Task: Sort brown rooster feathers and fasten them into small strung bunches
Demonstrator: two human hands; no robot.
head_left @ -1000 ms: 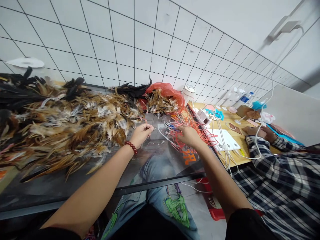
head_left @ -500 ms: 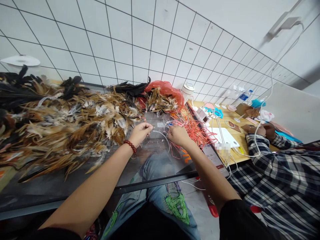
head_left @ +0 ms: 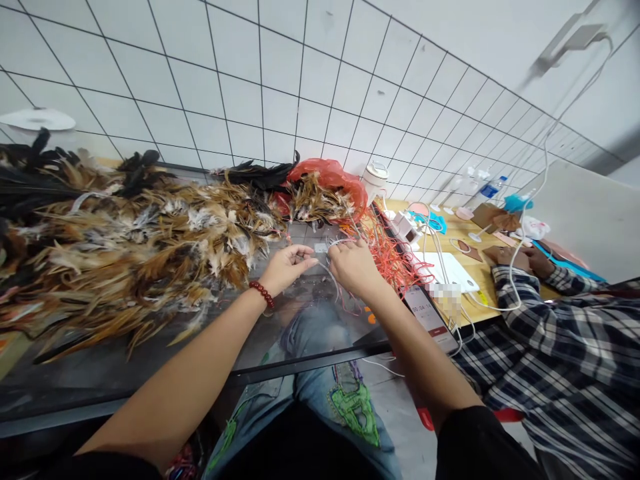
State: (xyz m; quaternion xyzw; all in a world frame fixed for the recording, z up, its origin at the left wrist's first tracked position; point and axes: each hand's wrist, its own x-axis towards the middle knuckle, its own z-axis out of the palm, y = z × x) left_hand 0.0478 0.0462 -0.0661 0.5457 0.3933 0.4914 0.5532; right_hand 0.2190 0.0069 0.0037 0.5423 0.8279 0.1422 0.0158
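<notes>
My left hand (head_left: 287, 269), with a beaded bracelet on its wrist, is closed in a pinch on one end of a thin pale cord (head_left: 327, 271). The cord curves across to my right hand (head_left: 351, 267), whose fingers are curled near its other part; what they grip is hidden. Both hands hover just above the dark glossy tabletop (head_left: 305, 290). To the left lies a wide heap of brown, white and black feathers (head_left: 200, 233). Beside my right hand is a tangle of red-orange cords (head_left: 387, 250).
A red plastic bag (head_left: 327, 175) with feathers stands against the tiled wall (head_left: 280, 113). A lidded white cup (head_left: 375, 175), a phone (head_left: 427, 317) and white cables are at right. A co-worker in a plaid shirt (head_left: 565, 347) sits at the adjoining wooden table (head_left: 463, 237).
My left hand has shifted slightly right and its fingers have extended. My right hand has moved a little left and up, bringing the hands closer. The cord between them has moved.
</notes>
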